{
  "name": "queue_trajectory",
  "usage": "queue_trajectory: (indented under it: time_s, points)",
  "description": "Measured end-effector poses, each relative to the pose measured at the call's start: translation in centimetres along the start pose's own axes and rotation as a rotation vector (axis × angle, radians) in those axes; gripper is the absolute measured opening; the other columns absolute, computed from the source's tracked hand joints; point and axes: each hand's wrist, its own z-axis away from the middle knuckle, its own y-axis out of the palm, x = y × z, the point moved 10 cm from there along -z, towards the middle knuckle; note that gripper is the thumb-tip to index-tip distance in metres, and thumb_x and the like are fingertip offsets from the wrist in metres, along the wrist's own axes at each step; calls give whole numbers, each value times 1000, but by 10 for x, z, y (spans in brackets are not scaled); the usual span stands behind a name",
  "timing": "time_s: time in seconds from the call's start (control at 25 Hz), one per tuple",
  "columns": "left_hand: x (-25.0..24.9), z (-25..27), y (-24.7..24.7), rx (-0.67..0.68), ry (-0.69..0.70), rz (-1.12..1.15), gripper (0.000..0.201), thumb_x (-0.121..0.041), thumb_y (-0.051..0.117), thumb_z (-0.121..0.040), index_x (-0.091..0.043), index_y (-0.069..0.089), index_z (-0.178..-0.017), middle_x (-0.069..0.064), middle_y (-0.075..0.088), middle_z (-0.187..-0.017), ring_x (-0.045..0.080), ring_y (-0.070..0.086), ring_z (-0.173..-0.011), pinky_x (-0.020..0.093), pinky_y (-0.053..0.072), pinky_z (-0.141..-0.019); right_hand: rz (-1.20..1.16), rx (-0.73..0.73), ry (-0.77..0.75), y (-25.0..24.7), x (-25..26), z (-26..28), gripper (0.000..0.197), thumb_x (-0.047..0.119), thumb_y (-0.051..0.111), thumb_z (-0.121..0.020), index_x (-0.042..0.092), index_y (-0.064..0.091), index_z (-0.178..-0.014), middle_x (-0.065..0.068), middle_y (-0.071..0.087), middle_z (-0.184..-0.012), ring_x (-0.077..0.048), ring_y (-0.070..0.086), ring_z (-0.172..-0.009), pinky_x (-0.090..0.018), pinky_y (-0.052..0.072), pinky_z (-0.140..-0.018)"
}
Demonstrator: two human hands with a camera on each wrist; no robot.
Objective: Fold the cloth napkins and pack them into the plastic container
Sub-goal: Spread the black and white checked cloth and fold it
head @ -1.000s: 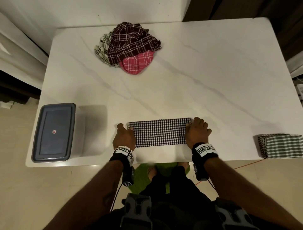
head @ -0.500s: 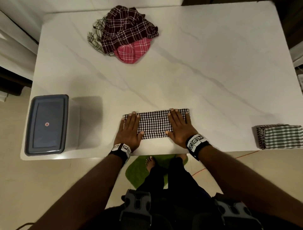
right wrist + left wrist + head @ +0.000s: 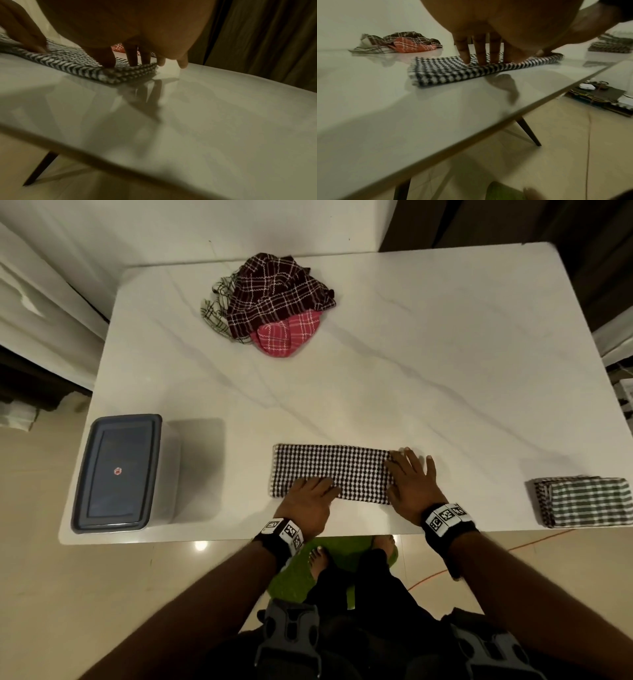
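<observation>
The napkin [image 3: 330, 472], a black and white check one, is lying as a long folded strip near the front edge of the table [image 3: 411, 371], about in the middle. In the head view, the left hand [image 3: 308, 501] is resting flat on its front edge, fingers straight. The right hand [image 3: 411, 484] is lying spread out on its right end, with the outer fingers reaching past the cloth onto the table. Both hands are pressing, not pinching. I think the step is smoothing the strip flat. The next move is likely folding it across, one end over the other, and that needs a pinch at one end. The box [image 3: 116, 474] is sitting at the front left corner with its lid on, so the lid must come off before packing. A folded pile [image 3: 585, 501] is waiting at the front right corner. A loose heap [image 3: 270, 306] of unfolded cloths is lying near the back edge. Between them the table is offering lots of room.

In the left wrist view, the left fingers [image 3: 479, 54] are pointing down straight onto the napkin [image 3: 447, 70]. The table edge is running close by the cloth, so a slip could drag it off.

In the right wrist view, the right fingers [image 3: 132, 56] are pressing the thick folded end of the napkin [image 3: 77, 63]. Two fingers are touching bare table just beside it. The picture is blurry, so the folds are hard to count.
</observation>
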Motion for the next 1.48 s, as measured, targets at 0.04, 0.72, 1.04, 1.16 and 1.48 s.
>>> queue_trajectory:
  time_s: [0.04,0.72,1.04,1.16,1.48]
  points:
    - [13,-7,-7,-9,-85,-10,45,-23,48,-89,-18,53,-133,6,50,-141,32,48,-125,53,34,-106,-46,-12,12,-1,3,7,63,44,32,-84,15,49,-137,-11,42,-147,-36,30,-139,-62,14,-111]
    - [26,71,41,56,-77,-21,71,-25,57,-87,-4,29,-148,17,20,-158,34,19,-146,52,24,-116,58,119,-419,57,111,39,85,33,71,-77,12,30,-149,-10,25,-158,-28,20,-147,-64,8,-112]
    - [42,72,4,-186,-209,514,26,-30,45,-94,-16,61,-110,2,63,-112,20,56,-102,36,48,-86,-663,-195,-57,20,86,43,23,22,55,-92,20,67,-111,2,66,-111,-18,60,-106,-32,43,-97]
    - [70,62,10,-138,-474,784,29,-43,43,-99,-20,58,-105,-2,65,-95,15,59,-86,34,49,-75,-900,-69,218,18,80,26,11,31,57,-96,21,61,-94,9,63,-86,-6,58,-78,-22,45,-68]
    - [90,52,15,-91,-807,695,27,-43,45,-97,-19,47,-85,-4,54,-71,18,52,-66,29,35,-58,-623,0,290,27,87,-14,30,36,38,-102,10,51,-103,-10,64,-91,-27,57,-76,-33,42,-64]
